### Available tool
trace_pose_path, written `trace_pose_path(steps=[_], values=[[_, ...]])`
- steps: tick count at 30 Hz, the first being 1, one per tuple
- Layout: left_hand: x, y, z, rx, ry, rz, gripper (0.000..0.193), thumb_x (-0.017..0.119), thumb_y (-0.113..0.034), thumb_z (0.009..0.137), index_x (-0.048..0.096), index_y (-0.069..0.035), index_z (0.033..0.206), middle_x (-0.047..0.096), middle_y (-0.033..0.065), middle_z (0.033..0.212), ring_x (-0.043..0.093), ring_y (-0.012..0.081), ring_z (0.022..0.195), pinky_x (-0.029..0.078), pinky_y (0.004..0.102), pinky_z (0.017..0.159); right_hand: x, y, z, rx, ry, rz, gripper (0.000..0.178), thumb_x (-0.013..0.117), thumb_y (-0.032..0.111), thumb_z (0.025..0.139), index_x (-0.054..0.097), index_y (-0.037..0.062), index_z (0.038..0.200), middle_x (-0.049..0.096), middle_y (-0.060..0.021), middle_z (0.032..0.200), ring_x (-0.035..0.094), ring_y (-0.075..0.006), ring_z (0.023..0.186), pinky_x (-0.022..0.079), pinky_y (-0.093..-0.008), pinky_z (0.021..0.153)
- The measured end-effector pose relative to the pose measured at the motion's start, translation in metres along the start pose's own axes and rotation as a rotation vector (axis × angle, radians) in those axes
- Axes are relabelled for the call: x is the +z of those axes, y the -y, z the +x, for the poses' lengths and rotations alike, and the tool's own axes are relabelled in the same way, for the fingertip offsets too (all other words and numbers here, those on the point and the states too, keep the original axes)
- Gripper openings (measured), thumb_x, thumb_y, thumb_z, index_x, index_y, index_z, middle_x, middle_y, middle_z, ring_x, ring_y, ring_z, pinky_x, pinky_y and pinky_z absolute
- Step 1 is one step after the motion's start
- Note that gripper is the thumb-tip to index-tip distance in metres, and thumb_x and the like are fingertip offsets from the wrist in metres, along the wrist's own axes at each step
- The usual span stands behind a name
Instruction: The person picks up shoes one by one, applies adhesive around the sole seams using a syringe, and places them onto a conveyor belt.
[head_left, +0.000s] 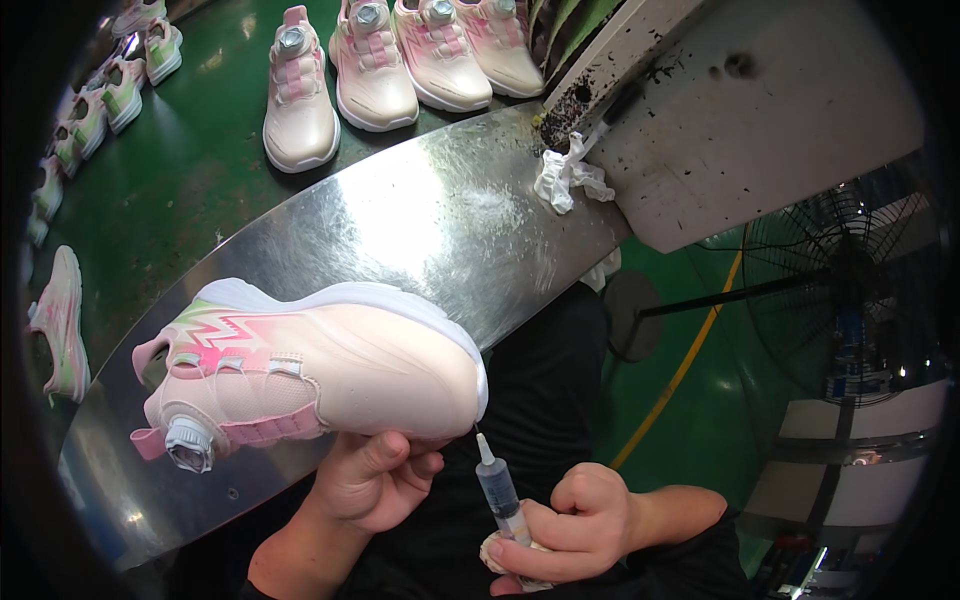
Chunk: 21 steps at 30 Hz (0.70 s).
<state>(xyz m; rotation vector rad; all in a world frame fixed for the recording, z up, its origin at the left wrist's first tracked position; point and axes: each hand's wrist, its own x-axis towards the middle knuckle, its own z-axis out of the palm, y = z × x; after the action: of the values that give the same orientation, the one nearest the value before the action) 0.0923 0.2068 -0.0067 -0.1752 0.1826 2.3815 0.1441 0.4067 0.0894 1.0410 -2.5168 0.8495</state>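
Note:
My left hand [375, 480] holds a pale pink sneaker [330, 375] from below, tipped on its side with the white sole facing away and a round dial closure at the lower left. My right hand [575, 525] grips a small syringe [497, 487] with dark liquid, together with a wad of cloth under the fingers. The syringe's thin tip points up and nearly touches the toe edge of the sneaker, by the sole seam.
A curved shiny metal ledge [430, 220] runs in front of a green conveyor surface [190, 170] carrying several more pink and green sneakers [300, 95]. A stained white board [760, 110] with a crumpled rag [565, 175] stands at the right. A floor fan [850, 280] sits lower right.

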Motion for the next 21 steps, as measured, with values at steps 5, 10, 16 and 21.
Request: trace_pose_path(steps=[5, 10, 16, 21], values=[[0.010, 0.000, 0.003, -0.001, -0.038, 0.016, 0.041, 0.068, -0.019, 0.084, 0.056, -0.004, 0.121, 0.062, 0.0148, 0.117, 0.057, 0.0260, 0.114, 0.056, 0.0248, 0.079, -0.001, 0.000, -0.001, -0.003, 0.018, -0.014, 0.032, 0.075, 0.040, 0.071, 0.068, 0.0220, 0.096, 0.058, 0.0061, 0.075, 0.031, -0.0116, 0.060, 0.025, -0.0216, 0.047], [0.009, 0.001, 0.002, -0.007, -0.020, 0.007, 0.041, 0.066, -0.019, 0.086, 0.054, -0.005, 0.123, 0.060, 0.0146, 0.120, 0.053, 0.0266, 0.119, 0.055, 0.0239, 0.081, -0.003, 0.002, -0.004, -0.015, 0.039, -0.009, 0.034, 0.076, 0.041, 0.070, 0.067, 0.0212, 0.097, 0.058, 0.0055, 0.076, 0.032, -0.0116, 0.060, 0.024, -0.0224, 0.048], [-0.012, 0.003, -0.006, 0.014, 0.087, -0.060, 0.042, 0.066, -0.015, 0.085, 0.052, -0.004, 0.124, 0.057, 0.0150, 0.122, 0.050, 0.0295, 0.122, 0.054, 0.0271, 0.086, -0.024, 0.007, -0.001, -0.077, -0.055, 0.044, 0.029, 0.070, 0.040, 0.076, 0.067, 0.0136, 0.085, 0.063, -0.0015, 0.072, 0.043, -0.0157, 0.048, 0.033, -0.0298, 0.046], [-0.025, -0.002, -0.022, -0.018, 0.178, -0.102, 0.043, 0.069, -0.006, 0.081, 0.051, -0.001, 0.120, 0.053, 0.0120, 0.119, 0.048, 0.0353, 0.123, 0.053, 0.0354, 0.091, -0.009, -0.028, -0.010, 0.037, -0.189, 0.020, 0.050, 0.078, 0.042, 0.070, 0.061, 0.0125, 0.105, 0.064, 0.0004, 0.088, 0.044, -0.0133, 0.059, 0.032, -0.0254, 0.055]])
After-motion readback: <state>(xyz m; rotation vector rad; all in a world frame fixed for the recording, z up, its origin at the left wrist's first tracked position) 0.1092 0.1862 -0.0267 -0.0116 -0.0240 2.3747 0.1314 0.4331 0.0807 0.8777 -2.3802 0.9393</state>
